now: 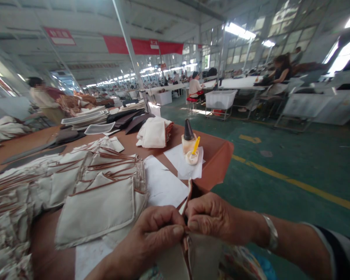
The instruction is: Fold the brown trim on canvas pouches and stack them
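Both hands meet at the lower middle, pinching the edge of a beige fabric piece [205, 254] with brown trim. My left hand [156, 229] is closed on that edge, thumb on top. Right beside it, my right hand [212, 216] grips the same piece with curled fingers; a silver bangle is on the wrist. A brown-edged strip of the piece rises above the fingers, and its lower part hangs toward my lap. On the table to the left lies a flat beige sewn panel [97, 214], on top of more such panels.
Stacked beige pieces [61, 182] cover the table's left side. A folded bundle [154, 132] lies farther back. Near the right corner, a black-capped bottle [188, 134] stands by a small pot [191, 156] with a yellow stick. White paper [163, 181] lies beneath. Other people work beyond.
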